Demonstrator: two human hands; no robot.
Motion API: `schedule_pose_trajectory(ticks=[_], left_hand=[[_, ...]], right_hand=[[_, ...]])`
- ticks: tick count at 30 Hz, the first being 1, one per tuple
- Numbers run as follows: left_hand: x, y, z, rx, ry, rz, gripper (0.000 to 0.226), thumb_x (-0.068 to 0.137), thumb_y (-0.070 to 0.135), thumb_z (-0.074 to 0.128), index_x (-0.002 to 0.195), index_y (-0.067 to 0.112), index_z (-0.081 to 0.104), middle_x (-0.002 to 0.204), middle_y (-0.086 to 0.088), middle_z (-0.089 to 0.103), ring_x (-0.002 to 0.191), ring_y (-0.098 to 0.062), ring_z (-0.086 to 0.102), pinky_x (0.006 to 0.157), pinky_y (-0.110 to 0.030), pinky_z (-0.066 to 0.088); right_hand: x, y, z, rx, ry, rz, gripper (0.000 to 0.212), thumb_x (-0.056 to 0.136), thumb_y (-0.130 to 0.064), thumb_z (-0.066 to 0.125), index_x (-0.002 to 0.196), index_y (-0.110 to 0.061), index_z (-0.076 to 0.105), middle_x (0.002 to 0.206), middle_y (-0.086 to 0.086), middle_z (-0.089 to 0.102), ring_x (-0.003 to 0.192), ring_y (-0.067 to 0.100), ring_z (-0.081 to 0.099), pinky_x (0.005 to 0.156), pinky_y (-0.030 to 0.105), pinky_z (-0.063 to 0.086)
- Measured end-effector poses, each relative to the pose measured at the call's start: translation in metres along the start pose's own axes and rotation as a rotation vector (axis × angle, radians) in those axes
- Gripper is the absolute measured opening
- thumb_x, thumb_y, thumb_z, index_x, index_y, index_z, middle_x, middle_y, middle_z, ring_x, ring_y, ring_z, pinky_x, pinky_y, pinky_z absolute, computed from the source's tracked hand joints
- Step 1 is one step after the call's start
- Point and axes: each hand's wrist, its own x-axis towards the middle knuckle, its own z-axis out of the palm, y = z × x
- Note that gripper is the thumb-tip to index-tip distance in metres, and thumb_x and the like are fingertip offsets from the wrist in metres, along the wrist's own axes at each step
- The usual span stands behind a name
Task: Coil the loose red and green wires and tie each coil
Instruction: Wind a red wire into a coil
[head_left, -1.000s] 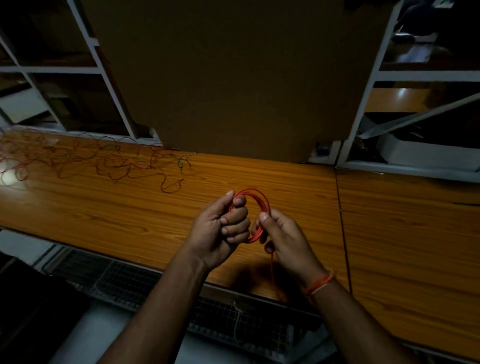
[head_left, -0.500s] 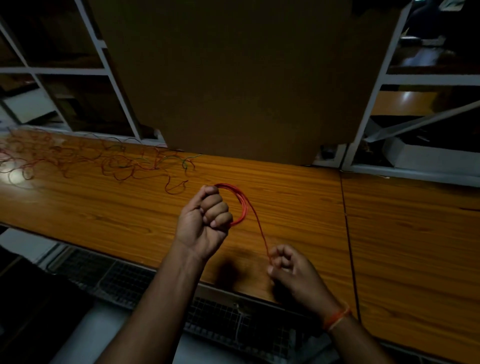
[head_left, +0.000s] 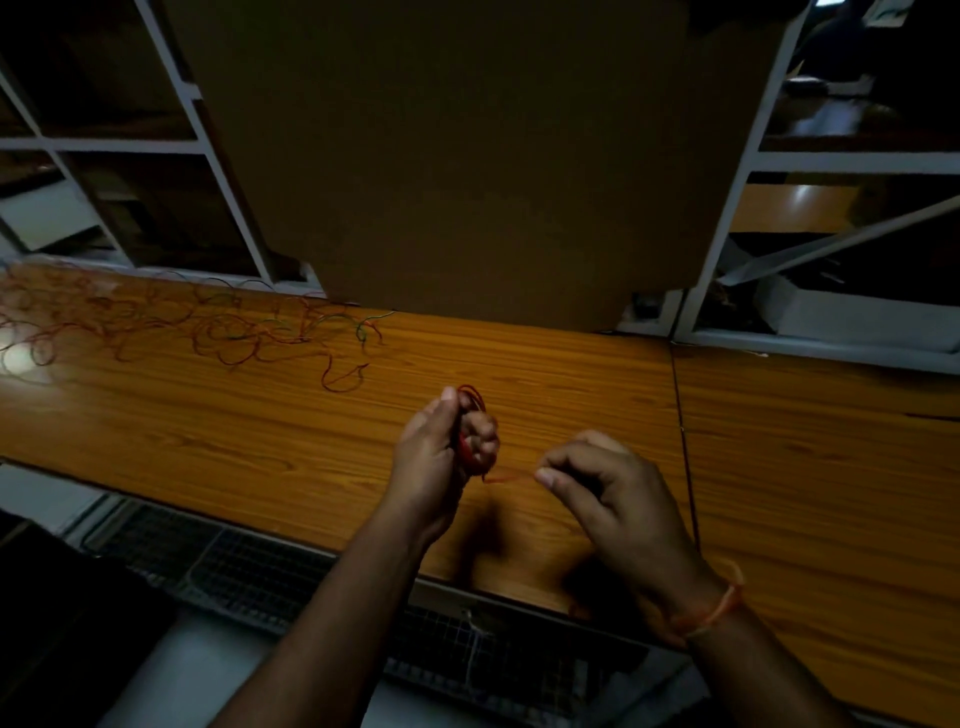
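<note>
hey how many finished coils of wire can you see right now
1: the red coil gripped in the left hand, its tail pinched by the right hand. The tangled wires at far left are uncoiled.

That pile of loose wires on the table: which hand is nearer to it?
Left. The left hand, holding the red coil, is just right of the pile; the right hand, pinching the coil's tail, is farther right.

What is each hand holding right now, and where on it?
The left hand grips the red wire coil around its bundled loops. The right hand pinches the coil's loose tail at its end.
</note>
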Motion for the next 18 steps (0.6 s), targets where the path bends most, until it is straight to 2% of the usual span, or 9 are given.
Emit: schedule_pose_trajectory(ticks=[2, 4, 6, 8, 11, 15, 18], left_hand=[[-0.005, -0.006, 0.004, 0.153, -0.044, 0.025, 0.032, 0.111, 0.034, 0.036, 0.106, 0.006, 0.05, 0.07, -0.008, 0.06, 0.059, -0.017, 0.054, 0.054, -0.025, 0.045], [-0.008, -0.01, 0.008, 0.262, -0.077, 0.057, 0.034, 0.111, 0.034, 0.036, 0.104, 0.005, 0.052, 0.068, -0.006, 0.058, 0.056, -0.017, 0.051, 0.051, -0.025, 0.042], [-0.009, -0.011, 0.011, 0.313, -0.098, 0.062, 0.032, 0.111, 0.032, 0.037, 0.104, 0.005, 0.054, 0.065, 0.001, 0.051, 0.055, -0.012, 0.044, 0.048, -0.022, 0.035], [-0.01, -0.009, 0.013, 0.335, -0.1, 0.058, 0.031, 0.11, 0.033, 0.039, 0.096, 0.009, 0.053, 0.063, 0.004, 0.044, 0.054, -0.01, 0.037, 0.047, -0.022, 0.028], [-0.011, -0.004, 0.013, 0.345, -0.087, 0.047, 0.038, 0.11, 0.037, 0.035, 0.084, 0.016, 0.051, 0.06, 0.007, 0.038, 0.053, -0.009, 0.029, 0.047, -0.023, 0.022], [-0.014, 0.004, 0.013, 0.425, -0.111, 0.063, 0.047, 0.107, 0.052, 0.031, 0.087, 0.017, 0.056, 0.061, 0.006, 0.035, 0.051, -0.01, 0.026, 0.049, -0.025, 0.019], [-0.016, 0.006, 0.011, 0.495, -0.151, 0.082, 0.041, 0.107, 0.049, 0.038, 0.088, 0.019, 0.059, 0.061, 0.006, 0.039, 0.053, -0.012, 0.031, 0.05, -0.027, 0.023]], right_hand=[[0.018, -0.013, -0.008, -0.03, -0.033, -0.035, 0.005, 0.094, -0.024, 0.071, 0.093, -0.026, 0.075, 0.086, -0.012, 0.06, 0.081, 0.007, 0.059, 0.064, 0.017, 0.044], [0.036, -0.024, -0.013, -0.042, -0.097, -0.075, 0.006, 0.093, -0.022, 0.071, 0.094, -0.026, 0.075, 0.087, -0.013, 0.06, 0.084, 0.005, 0.06, 0.068, 0.014, 0.045], [0.049, -0.034, -0.017, -0.048, -0.165, -0.118, 0.013, 0.093, -0.016, 0.069, 0.1, -0.025, 0.075, 0.092, -0.012, 0.063, 0.089, 0.003, 0.062, 0.073, 0.016, 0.049], [0.059, -0.042, -0.02, -0.05, -0.201, -0.164, 0.021, 0.094, -0.009, 0.067, 0.108, -0.023, 0.074, 0.098, -0.013, 0.065, 0.095, 0.003, 0.063, 0.079, 0.02, 0.053], [0.07, -0.049, -0.023, -0.03, -0.174, -0.207, 0.025, 0.092, -0.004, 0.068, 0.11, -0.022, 0.074, 0.101, -0.014, 0.064, 0.099, 0.004, 0.063, 0.082, 0.021, 0.054], [0.076, -0.042, -0.023, 0.104, -0.12, -0.155, 0.027, 0.09, -0.001, 0.07, 0.108, -0.022, 0.073, 0.108, -0.008, 0.06, 0.099, 0.013, 0.063, 0.085, 0.027, 0.056], [0.078, -0.03, -0.022, 0.21, -0.095, -0.092, 0.029, 0.09, -0.002, 0.071, 0.111, -0.022, 0.073, 0.116, -0.007, 0.058, 0.102, 0.016, 0.064, 0.089, 0.03, 0.057]])
